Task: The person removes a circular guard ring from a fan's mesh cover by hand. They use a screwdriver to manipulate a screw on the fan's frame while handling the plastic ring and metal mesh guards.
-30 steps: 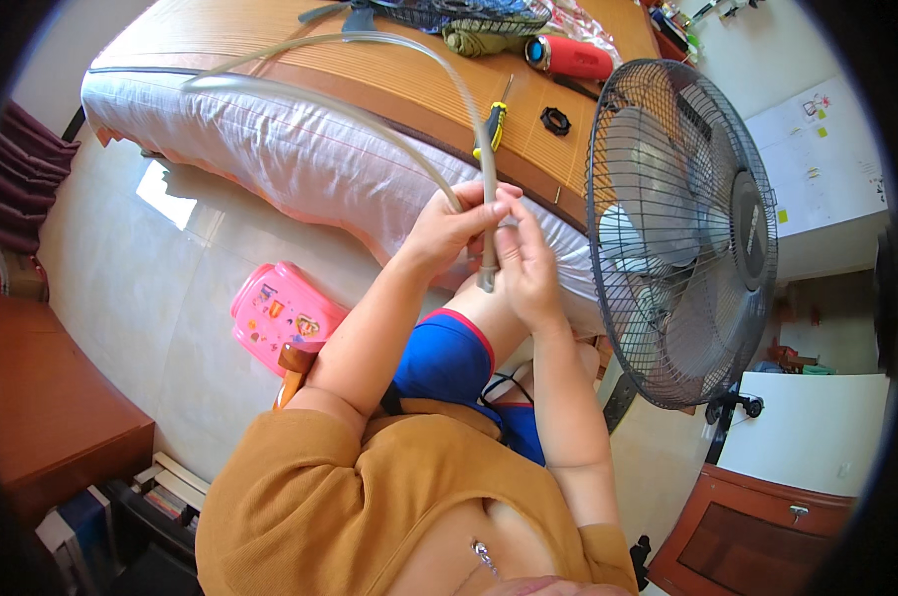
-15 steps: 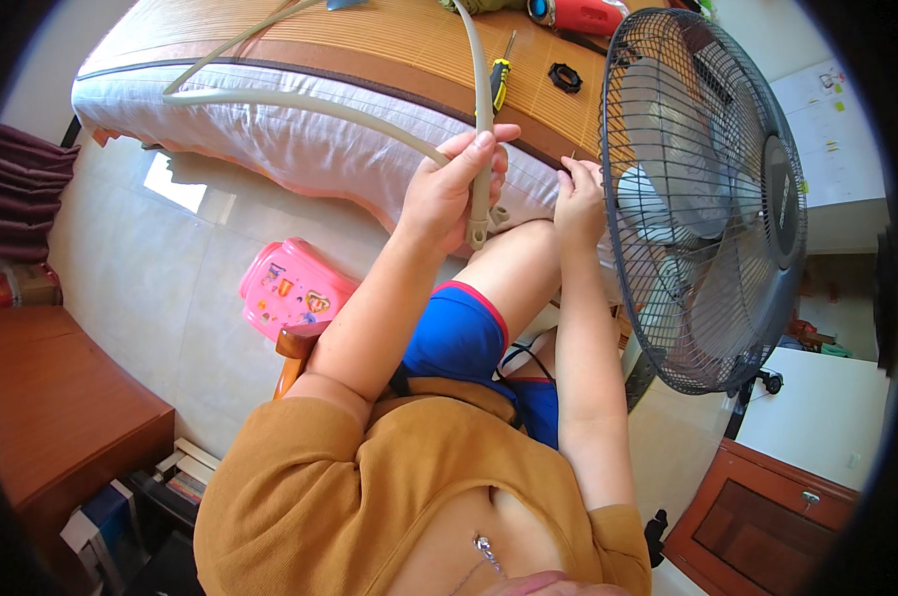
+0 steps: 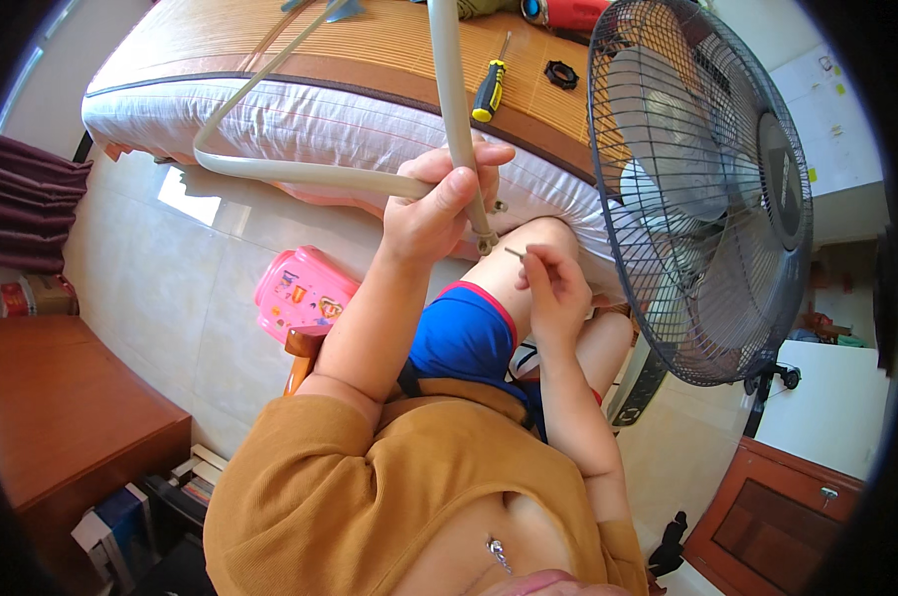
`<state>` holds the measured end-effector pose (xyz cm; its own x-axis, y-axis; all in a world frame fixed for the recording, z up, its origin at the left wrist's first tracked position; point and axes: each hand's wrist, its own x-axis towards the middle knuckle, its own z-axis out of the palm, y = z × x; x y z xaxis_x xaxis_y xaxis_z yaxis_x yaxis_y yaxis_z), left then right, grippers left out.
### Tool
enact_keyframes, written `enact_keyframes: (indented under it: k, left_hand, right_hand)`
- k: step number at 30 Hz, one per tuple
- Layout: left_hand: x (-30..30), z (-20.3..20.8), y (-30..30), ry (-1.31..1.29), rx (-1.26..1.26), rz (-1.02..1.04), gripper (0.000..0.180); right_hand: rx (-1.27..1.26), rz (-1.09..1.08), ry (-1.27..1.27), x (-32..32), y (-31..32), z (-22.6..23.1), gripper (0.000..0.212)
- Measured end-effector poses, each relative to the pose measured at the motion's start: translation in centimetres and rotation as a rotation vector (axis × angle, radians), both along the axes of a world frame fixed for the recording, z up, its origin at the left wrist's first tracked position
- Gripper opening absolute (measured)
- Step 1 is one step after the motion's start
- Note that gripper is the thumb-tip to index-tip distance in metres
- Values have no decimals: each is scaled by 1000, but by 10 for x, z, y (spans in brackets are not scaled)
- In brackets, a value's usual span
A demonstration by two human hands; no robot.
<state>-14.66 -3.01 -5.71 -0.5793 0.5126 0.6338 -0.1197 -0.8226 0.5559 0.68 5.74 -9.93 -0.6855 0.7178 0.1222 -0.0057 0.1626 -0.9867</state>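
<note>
My left hand [image 3: 431,207] is wrapped around a beige tubular frame [image 3: 300,169] where two of its tubes cross. One tube rises past the top edge of the view; the other bends away to the left. The lower tube end [image 3: 486,241], with a hole in it, hangs over my bare knee. Just right of that end, my right hand [image 3: 558,293] pinches a small thin screw [image 3: 514,253] between thumb and forefinger. Its tip points toward the tube end, slightly apart from it. A yellow-and-black screwdriver [image 3: 489,92] lies on the bed mat beyond my left hand.
A standing fan [image 3: 702,199] with a black grille is close on my right. On the mat [image 3: 389,60] lie a black ring-shaped part [image 3: 561,74] and a red cylinder [image 3: 573,12]. A pink stool [image 3: 305,288] stands on the floor, left of my arm; a brown cabinet [image 3: 72,387] is farther left.
My right hand has come back from the bed edge beside the fan to near the tube end, with the screw now showing. The frame has shifted slightly in my left hand.
</note>
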Motion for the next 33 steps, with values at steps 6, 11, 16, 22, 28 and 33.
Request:
enact_keyframes:
  k: [6,11,16,22,28,33]
  left_hand:
    - [13,14,1,241,-98,254,38]
    - [26,27,0,232,-140,299,37]
    - [29,32,-4,335,-168,351,23]
    - [31,23,-6,258,-35,256,25]
    - [32,22,-7,208,21,153,27]
    - [31,20,-8,175,6,165,33]
  right_hand:
    - [248,15,267,14,-23,57,15]
    - [561,-39,235,6,-27,68,16]
    - [754,-70,210,5,-27,69,17]
    - [947,-29,217,3,-27,75,18]
    - [1072,-20,242,2,-21,75,21]
    - [1128,11,267,6,-19,73,23]
